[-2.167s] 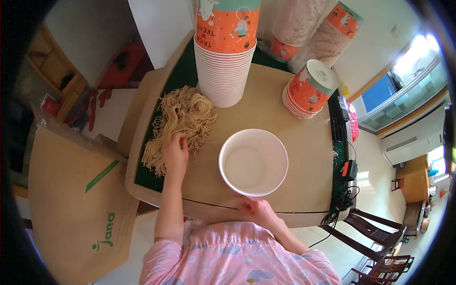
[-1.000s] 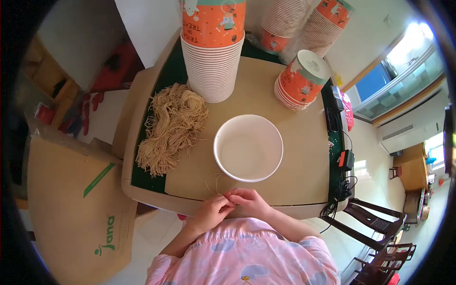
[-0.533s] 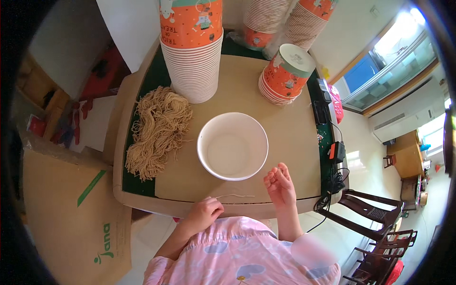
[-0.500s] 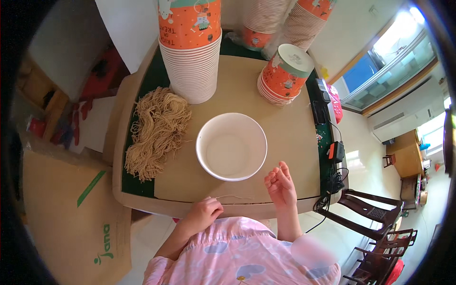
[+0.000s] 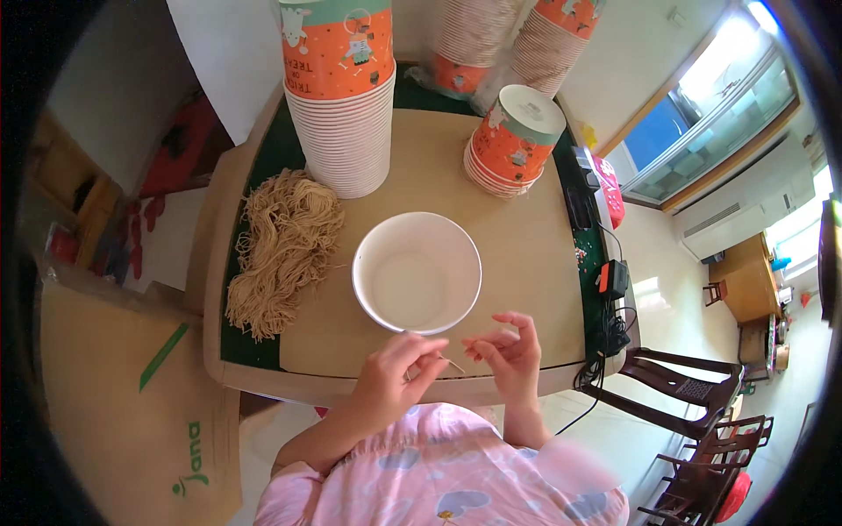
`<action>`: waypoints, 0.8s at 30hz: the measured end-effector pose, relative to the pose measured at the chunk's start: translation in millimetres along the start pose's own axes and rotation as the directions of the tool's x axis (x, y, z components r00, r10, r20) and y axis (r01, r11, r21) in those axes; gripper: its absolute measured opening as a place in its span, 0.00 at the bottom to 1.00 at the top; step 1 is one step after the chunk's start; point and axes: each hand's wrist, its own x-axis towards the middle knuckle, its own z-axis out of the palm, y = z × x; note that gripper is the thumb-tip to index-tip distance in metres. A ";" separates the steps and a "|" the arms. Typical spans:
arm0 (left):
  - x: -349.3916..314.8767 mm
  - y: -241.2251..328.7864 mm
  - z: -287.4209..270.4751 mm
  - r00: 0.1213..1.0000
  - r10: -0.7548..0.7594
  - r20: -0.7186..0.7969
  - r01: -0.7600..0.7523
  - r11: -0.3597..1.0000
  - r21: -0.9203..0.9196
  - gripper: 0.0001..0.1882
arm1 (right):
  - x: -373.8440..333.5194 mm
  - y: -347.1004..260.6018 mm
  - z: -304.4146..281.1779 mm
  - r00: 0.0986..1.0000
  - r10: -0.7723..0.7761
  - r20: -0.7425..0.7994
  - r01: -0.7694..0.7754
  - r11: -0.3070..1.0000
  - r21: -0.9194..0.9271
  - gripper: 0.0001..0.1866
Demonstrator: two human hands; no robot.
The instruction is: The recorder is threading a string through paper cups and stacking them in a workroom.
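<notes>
A white paper bucket point(image 5: 417, 273) stands upright on the table, mouth up, with bare inside walls. Close to its near rim, my left hand point(image 5: 399, 368) pinches a short tan string point(image 5: 453, 363), whose end sticks out to the right. Just right of that string, my right hand point(image 5: 507, 352) has its thumb and curled fingers drawn together, one finger raised. Whether anything lies in this pinch is too small to make out. A loose bundle of tan string point(image 5: 285, 250) lies left of the bucket.
A tall stack of orange-patterned buckets point(image 5: 346, 131) rises at the back left. A shorter upside-down stack point(image 5: 516, 145) is at the back right, with plastic-wrapped stacks point(image 5: 465, 53) behind. Cables and a black adapter point(image 5: 614, 279) line the right edge. A cardboard carton point(image 5: 132, 394) stands left.
My left hand has risen from the table edge with the string toward the bucket's near rim. My right hand has moved slightly left, bringing both hands closer together.
</notes>
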 end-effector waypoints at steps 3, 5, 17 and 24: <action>13.7 5.2 9.6 1.000 -0.007 0.023 0.008 0.999 -0.040 0.08 | -8.6 -0.8 12.0 0.993 -0.116 0.036 0.118 0.992 -0.044 0.19; 15.4 -4.6 16.5 1.000 0.018 0.000 -0.018 0.998 -0.065 0.07 | -9.3 5.1 9.5 0.969 -0.212 0.125 0.238 0.939 -0.248 0.21; 56.6 -11.0 41.6 0.938 0.341 -0.061 -0.292 0.874 0.388 0.10 | 16.1 1.1 1.6 0.978 -0.110 -0.178 0.074 0.977 -0.198 0.03; 63.7 -11.0 21.2 0.978 -0.116 0.172 -0.008 0.808 0.589 0.14 | 52.3 19.6 6.6 0.995 0.033 -0.095 -0.036 0.999 -0.035 0.02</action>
